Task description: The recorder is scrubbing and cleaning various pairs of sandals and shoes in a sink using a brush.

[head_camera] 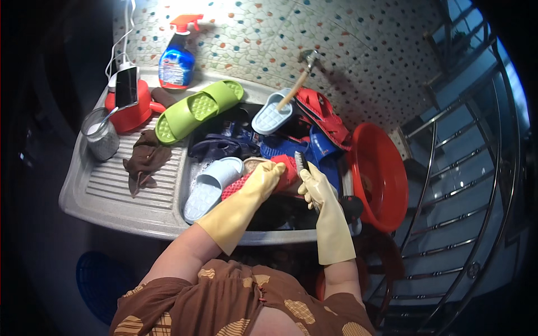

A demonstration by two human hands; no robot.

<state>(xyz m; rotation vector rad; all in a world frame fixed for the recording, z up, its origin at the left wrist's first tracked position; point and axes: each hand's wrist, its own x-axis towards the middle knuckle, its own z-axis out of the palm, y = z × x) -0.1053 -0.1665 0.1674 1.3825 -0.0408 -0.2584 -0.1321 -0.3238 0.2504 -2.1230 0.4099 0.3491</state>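
Note:
Both my hands wear long pale yellow rubber gloves. My left hand [269, 174] grips the edge of a red slipper [290, 178] with a bumpy footbed over the sink basin. In my right hand [315, 182] is a scrub brush [299, 161] with a black back and light bristles, close beside the slipper's strap. A light blue slide slipper [204, 199] leans at the basin's left side, near my left forearm. Dark navy slippers [218, 147] and a blue slipper [283, 148] lie behind my hands. Suds show at the basin's left; its front part is too dark to make out.
A green slipper [197, 109], another light blue slipper [269, 119] under the tap hose [292, 92] and red sandals [323, 115] line the back. A red basin [399, 180] stands right. Left are a spray bottle [176, 63], glass jar [103, 140], brown cloth [147, 157] and propped phone [126, 87].

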